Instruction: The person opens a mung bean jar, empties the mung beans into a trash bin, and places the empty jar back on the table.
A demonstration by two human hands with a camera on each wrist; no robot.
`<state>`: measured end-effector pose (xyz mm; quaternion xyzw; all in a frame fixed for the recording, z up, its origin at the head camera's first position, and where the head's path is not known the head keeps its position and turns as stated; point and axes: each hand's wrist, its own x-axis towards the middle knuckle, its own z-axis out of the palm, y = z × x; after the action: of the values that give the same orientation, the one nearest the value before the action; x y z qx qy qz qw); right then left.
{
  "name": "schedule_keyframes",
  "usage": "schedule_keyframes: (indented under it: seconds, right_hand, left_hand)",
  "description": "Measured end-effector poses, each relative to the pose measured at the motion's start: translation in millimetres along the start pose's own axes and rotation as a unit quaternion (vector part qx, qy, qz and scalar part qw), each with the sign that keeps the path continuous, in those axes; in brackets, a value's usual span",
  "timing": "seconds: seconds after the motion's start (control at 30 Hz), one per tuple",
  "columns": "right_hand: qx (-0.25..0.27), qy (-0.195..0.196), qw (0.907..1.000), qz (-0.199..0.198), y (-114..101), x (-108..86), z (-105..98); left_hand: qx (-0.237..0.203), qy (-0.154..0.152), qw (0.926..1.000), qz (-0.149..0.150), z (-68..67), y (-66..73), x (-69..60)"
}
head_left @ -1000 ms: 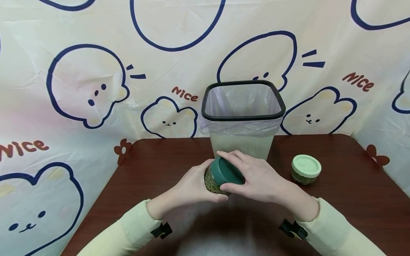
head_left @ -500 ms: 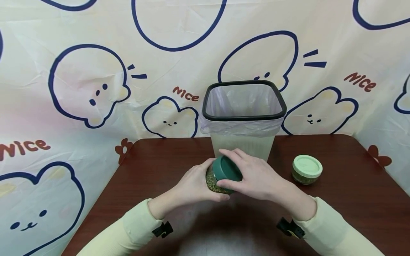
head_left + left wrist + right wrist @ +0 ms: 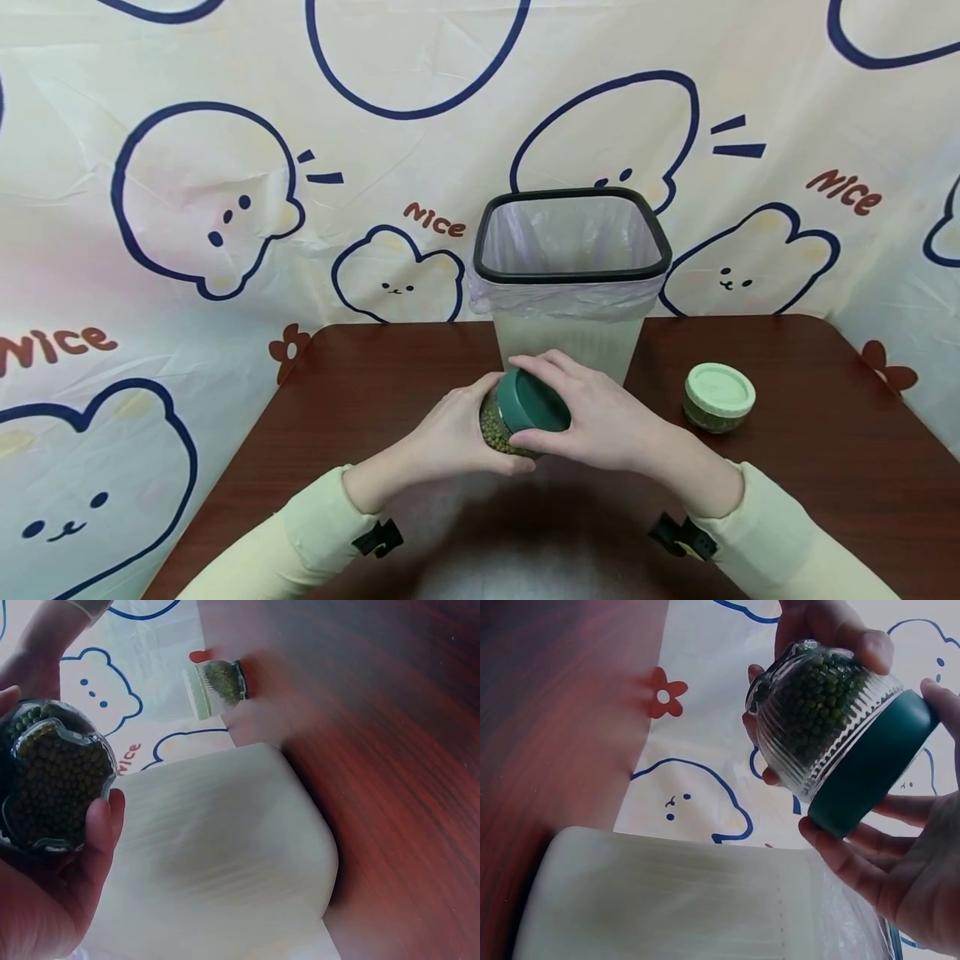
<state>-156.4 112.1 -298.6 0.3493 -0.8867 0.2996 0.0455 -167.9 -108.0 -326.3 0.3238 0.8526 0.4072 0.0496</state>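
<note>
A clear ribbed jar (image 3: 810, 712) full of small green beans is held above the table, tilted, its dark green lid (image 3: 531, 402) facing right. My left hand (image 3: 450, 433) grips the glass body, fingers and thumb curled round it. My right hand (image 3: 600, 417) holds the lid by its rim between thumb and fingers. In the right wrist view the lid (image 3: 874, 765) sits against the jar's mouth. The left wrist view shows the jar's base (image 3: 60, 780) with beans behind the glass.
A pale bin (image 3: 570, 333) with a black rim and a plastic liner stands just behind my hands. To the right, on the brown table (image 3: 810, 433), sits a second jar (image 3: 717, 398) with a light green lid. A printed curtain (image 3: 420, 167) hangs behind.
Both hands keep hold of the jar and lid in nearly the same place. My right fingers and wrist shift slightly on the lid.
</note>
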Motion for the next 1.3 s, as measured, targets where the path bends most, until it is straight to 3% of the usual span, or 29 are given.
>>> schedule_keyframes:
  seconds: [0.17,0.43,0.67,0.83,1.1,1.3]
  right_hand:
    - [0.016,-0.016,0.9994,-0.025,0.9,-1.4,-3.5]
    - [0.039,-0.042,0.9974,-0.044,4.0,-2.0,-4.4]
    - [0.029,-0.037,0.9976,-0.052,4.5,-3.1,-3.8]
    - [0.008,-0.028,0.9995,-0.014,2.4,-1.8,-3.5]
    - [-0.030,-0.042,0.9945,0.091,-1.5,0.6,-4.2]
    - [-0.012,-0.048,0.9943,0.095,-0.9,2.1,-4.8]
  left_hand:
    - [-0.036,-0.018,0.9992,0.005,-2.3,-0.9,-1.3]
    - [-0.032,-0.027,0.9991,0.009,-3.2,-2.6,-1.7]
    - [-0.036,-0.025,0.9989,0.013,-2.0,-3.3,-1.0]
    - [-0.012,-0.013,0.9998,-0.001,0.1,-1.0,0.7]
    - [0.004,-0.007,0.9997,-0.021,0.9,1.6,2.6]
    - [0.011,-0.006,0.9998,-0.016,0.3,0.2,2.9]
